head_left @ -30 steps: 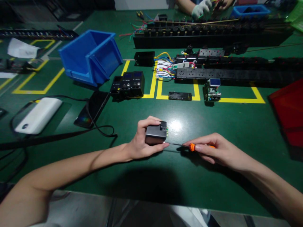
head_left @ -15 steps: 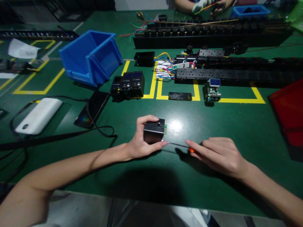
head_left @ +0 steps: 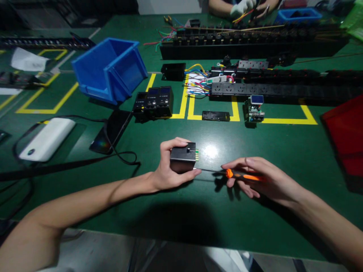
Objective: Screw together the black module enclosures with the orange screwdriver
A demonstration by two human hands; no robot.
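The black box [head_left: 182,158] is held above the counter [head_left: 286,147] by the left hand [head_left: 167,172], whose fingers are clamped around it. From its right side, a few small metal contacts [head_left: 197,155] are exposed. The screwdriver [head_left: 245,176] is held by the right hand [head_left: 272,185], with the fingers loosely closed on the orange and black handle. Its thin shaft is pointed to the left, and the tip is placed at the lower right corner of the box, by a left fingertip (whether a screw is touched there, it cannot be told).

Beyond the hands, a flat black piece [head_left: 216,116] is laid between three joined black modules [head_left: 154,101] and a small circuit board [head_left: 254,111] with a screen. On the left, a blue bin [head_left: 127,75], a phone [head_left: 111,132] and a white power bank [head_left: 47,139] are seen. Farther back, wires are handled by another person's hands, one of them covered by a pale glove [head_left: 242,9].
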